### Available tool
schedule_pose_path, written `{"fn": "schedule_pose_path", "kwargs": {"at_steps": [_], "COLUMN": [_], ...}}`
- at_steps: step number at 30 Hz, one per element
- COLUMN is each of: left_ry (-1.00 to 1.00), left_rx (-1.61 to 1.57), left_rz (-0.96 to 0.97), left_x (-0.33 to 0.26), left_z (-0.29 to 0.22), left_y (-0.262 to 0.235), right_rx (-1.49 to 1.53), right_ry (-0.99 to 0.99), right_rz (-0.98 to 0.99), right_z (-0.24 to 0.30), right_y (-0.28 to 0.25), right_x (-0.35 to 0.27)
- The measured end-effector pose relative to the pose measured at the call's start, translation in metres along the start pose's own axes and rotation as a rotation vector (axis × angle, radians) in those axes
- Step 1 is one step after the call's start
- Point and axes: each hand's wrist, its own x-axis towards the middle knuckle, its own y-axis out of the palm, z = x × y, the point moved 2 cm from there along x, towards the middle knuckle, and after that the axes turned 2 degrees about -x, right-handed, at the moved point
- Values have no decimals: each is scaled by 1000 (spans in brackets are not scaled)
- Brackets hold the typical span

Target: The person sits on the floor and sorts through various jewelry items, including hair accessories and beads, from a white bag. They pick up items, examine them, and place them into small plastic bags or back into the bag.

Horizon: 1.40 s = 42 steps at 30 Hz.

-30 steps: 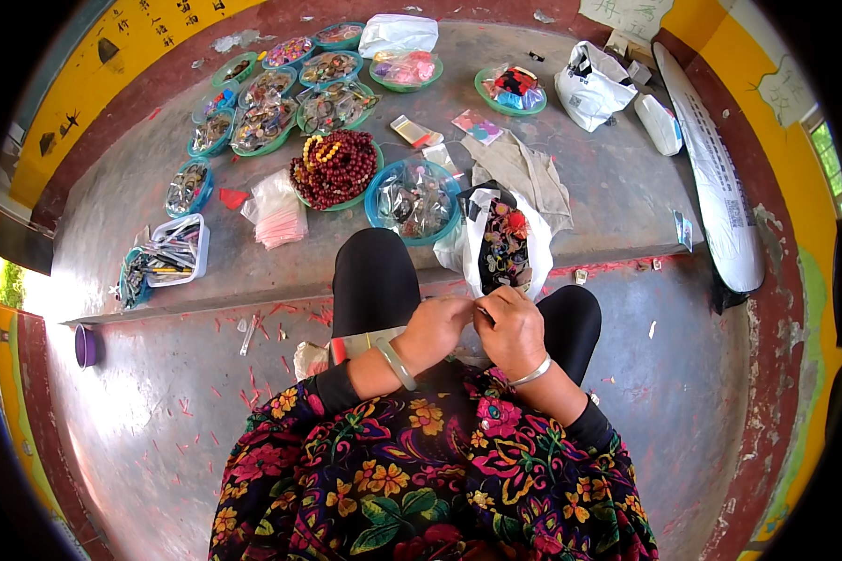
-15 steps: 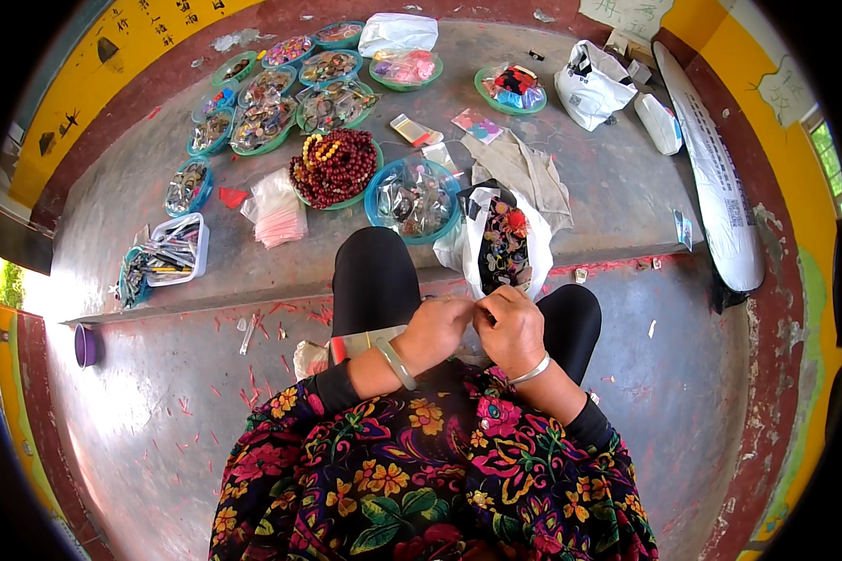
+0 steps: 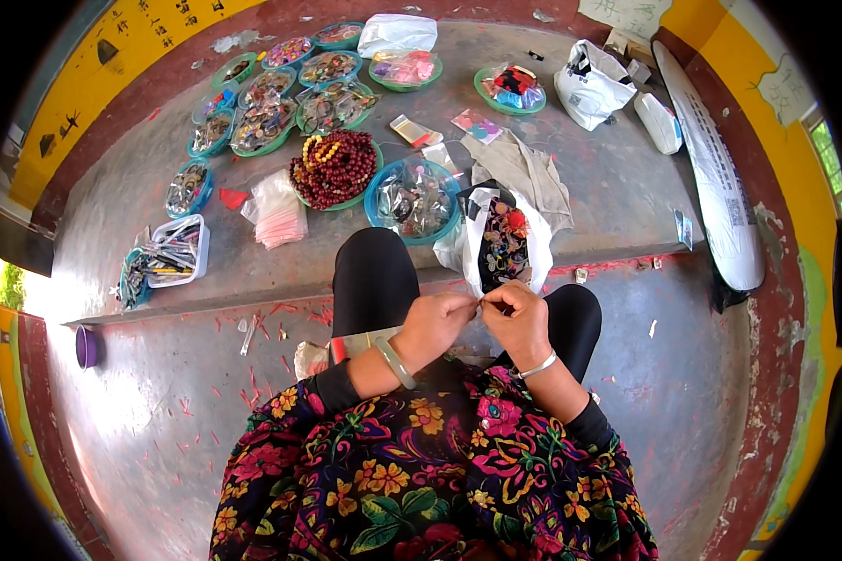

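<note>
Above my lap, my left hand (image 3: 437, 327) and my right hand (image 3: 516, 323) meet fingertip to fingertip, both pinched. Whatever lies between the fingertips is too small to make out. Just beyond them, a white plastic bag (image 3: 540, 245) stands with its mouth wide, holding a heap of small dark and colourful trinkets (image 3: 505, 238). Under my left wrist, a flat card or packet with a red end (image 3: 338, 349) rests on my lap, partly hidden by the arm.
On the raised ledge stand a blue basket (image 3: 372, 217) of packaged trinkets, dark red bead strings (image 3: 337, 168), clear plastic sleeves (image 3: 281, 222) and a white tray (image 3: 202, 245) of pens. More filled baskets sit behind. A purple cup (image 3: 86, 346) stands on the lower floor, among red scraps.
My right hand has turned slightly and its fingers have lifted apart from the knuckle-down grip, shifting a little right. My left hand stays nearly in place.
</note>
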Motion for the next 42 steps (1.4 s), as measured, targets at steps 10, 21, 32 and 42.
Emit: {"fn": "schedule_pose_path", "kwargs": {"at_steps": [10,21,32,42], "left_ry": [-350,-495,-467,-450], "left_rx": [-634,-929,-875,-858], "left_rz": [43,24,64,98], "left_x": [2,0,2,0], "left_z": [19,12,6,6], "left_y": [1,-4,-4,-5], "right_rx": [650,812,-144,583], "right_ry": [445,432,1097,834], "right_rz": [42,-283,-1,-131], "right_z": [-25,-83,-277,-201], "right_y": [-9,-100,-245,-220], "right_x": [2,-7,-146,-121]}}
